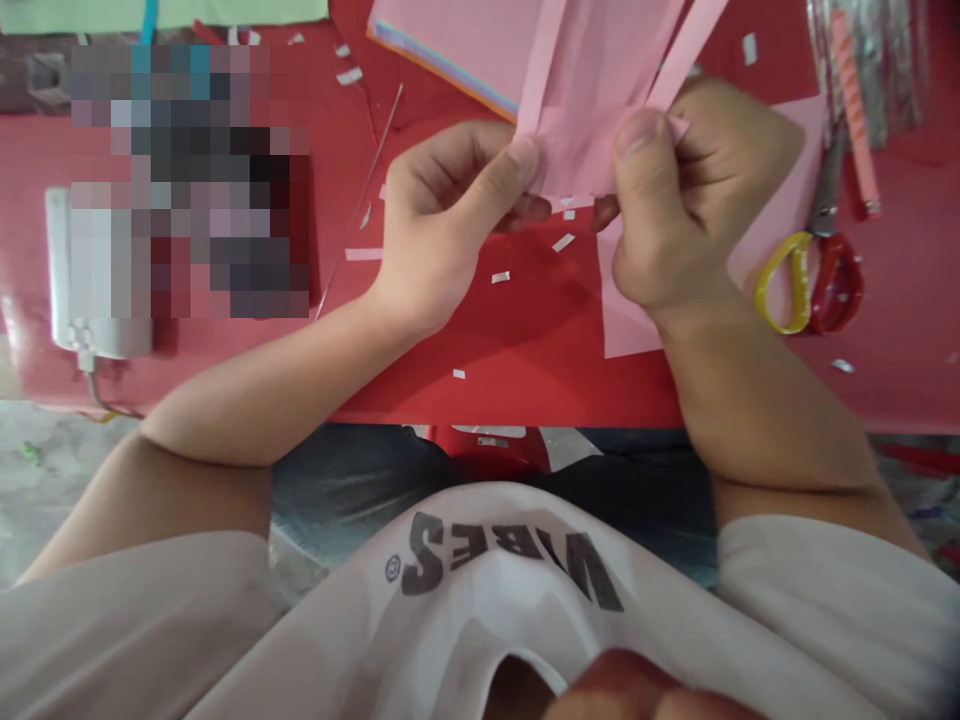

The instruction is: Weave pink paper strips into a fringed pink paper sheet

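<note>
Both hands hold a piece of pink paper (574, 150) above the red table, with long strips running up and away from its near end. My left hand (457, 200) pinches its left side, thumb on top and fingers curled underneath. On the right side, my right hand (675, 190) grips it the same way, thumb pressed on the upper face. Beyond the held piece lies a stack of coloured paper (450, 40) with a pink sheet on top. Another pink sheet (634, 310) lies flat below my right hand and wrist.
Scissors (814, 275) with yellow and red handles lie at the right, beside a pink patterned stick (855, 110) and silvery strips (900, 60). A thin stick (364, 190) and paper scraps (501, 277) lie on the red table (525, 390). A white power bank (64, 260) with a cable sits left.
</note>
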Demonstrator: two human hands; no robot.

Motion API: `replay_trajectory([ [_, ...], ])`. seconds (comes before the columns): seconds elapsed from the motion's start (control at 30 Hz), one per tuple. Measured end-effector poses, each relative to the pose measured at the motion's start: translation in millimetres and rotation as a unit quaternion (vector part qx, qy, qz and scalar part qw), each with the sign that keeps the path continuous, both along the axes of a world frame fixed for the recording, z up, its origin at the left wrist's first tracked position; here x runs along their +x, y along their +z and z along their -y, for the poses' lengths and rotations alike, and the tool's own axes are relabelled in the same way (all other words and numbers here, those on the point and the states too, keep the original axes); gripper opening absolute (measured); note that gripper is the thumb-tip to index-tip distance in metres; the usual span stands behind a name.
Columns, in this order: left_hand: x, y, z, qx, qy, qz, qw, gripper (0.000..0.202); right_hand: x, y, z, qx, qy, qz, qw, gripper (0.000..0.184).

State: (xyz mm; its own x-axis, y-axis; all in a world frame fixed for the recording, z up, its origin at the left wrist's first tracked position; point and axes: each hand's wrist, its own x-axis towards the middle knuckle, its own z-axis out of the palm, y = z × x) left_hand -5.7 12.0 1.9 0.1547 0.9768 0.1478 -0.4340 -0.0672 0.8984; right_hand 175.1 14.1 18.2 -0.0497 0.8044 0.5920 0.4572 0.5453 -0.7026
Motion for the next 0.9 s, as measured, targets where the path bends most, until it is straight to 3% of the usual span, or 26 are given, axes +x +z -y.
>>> replay_trajectory([
  [0.23,-3,3.7,2,0.018,-0.04,-0.009,0.999,0.014,0,-7.3,-4,0.034,0.022,-0.001,0.999,0.05],
  [0.37,-1,3.8,4,0.026,-0.029,-0.018,0.999,0.014,2,-10.4,-3,0.023,0.018,0.026,0.999,0.053],
  [0.67,-2,8.4,6,-0.021,-0.046,0.01,0.999,0.014,3,-15.9,-10,0.025,0.007,0.01,1.0,0.052],
  [0.9,-1,7.6,4,-0.039,-0.042,0.044,0.997,0.025,1,-15.3,-12,0.046,0.023,0.001,0.999,0.052],
])
